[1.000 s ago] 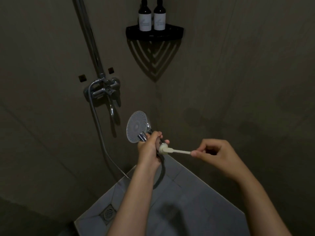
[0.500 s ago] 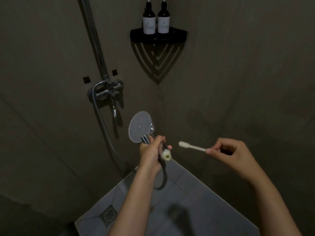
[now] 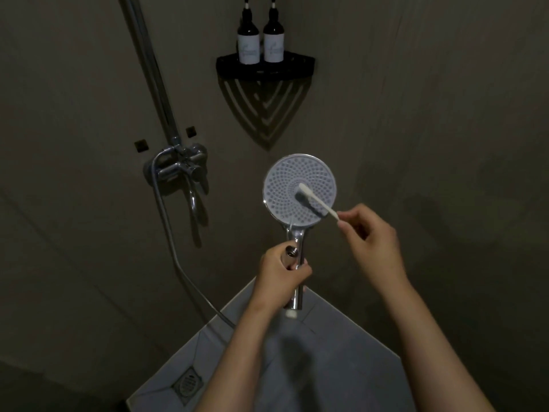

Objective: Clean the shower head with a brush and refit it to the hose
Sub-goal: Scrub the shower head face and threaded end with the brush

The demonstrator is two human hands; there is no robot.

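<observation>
The round shower head (image 3: 285,185) faces me, its pale nozzle plate full of small holes. My left hand (image 3: 280,278) grips its chrome handle, together with the threaded end of the hose (image 3: 290,250). The handle's lower end sticks out below my fist, detached from the hose. My right hand (image 3: 371,242) pinches a small white brush (image 3: 316,200) by its handle, and the bristle end lies on the middle of the nozzle plate. The metal hose (image 3: 166,227) runs from the wall mixer down and round toward my left hand.
A chrome mixer tap (image 3: 181,168) with a riser pipe is fixed to the left wall. A black corner shelf (image 3: 297,65) holds two dark bottles (image 3: 261,40). Below lie grey floor tiles with a square drain (image 3: 187,383).
The shower head has turned to face me and risen. My right hand moved the brush from beside the handle's end up onto the nozzle plate.
</observation>
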